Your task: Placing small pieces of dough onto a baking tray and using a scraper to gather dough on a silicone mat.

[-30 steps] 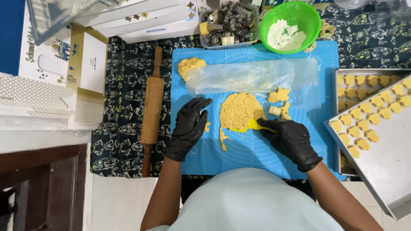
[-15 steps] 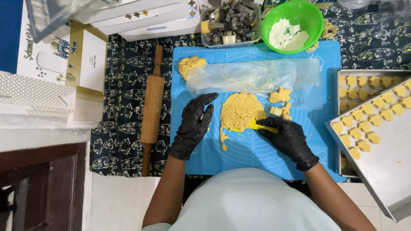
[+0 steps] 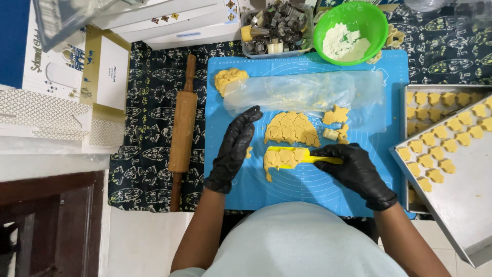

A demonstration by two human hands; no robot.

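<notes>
On a blue silicone mat point(image 3: 307, 190) lies a flat sheet of yellow dough point(image 3: 291, 128) scored into small shapes. My right hand point(image 3: 353, 169), in a black glove, grips a yellow spatula point(image 3: 302, 156) whose blade carries a lifted strip of cut dough point(image 3: 279, 159). My left hand point(image 3: 237, 146), also gloved in black, rests on the mat just left of the dough, fingers spread and holding nothing. Loose dough scraps point(image 3: 335, 120) sit to the right of the sheet. A lump of dough point(image 3: 228, 79) lies at the mat's far left under clear plastic film point(image 3: 307, 92).
A wooden rolling pin point(image 3: 182, 133) lies left of the mat. Two metal trays point(image 3: 456, 154) with several cut cookies stand at the right. A green bowl of flour point(image 3: 351, 33) and a tub of metal cutters point(image 3: 274, 25) sit behind. Boxes point(image 3: 102, 77) are stacked at left.
The spatula has slid under the near part of the dough and pulled a strip away from the sheet toward me. My left hand moved slightly closer to the dough's left edge.
</notes>
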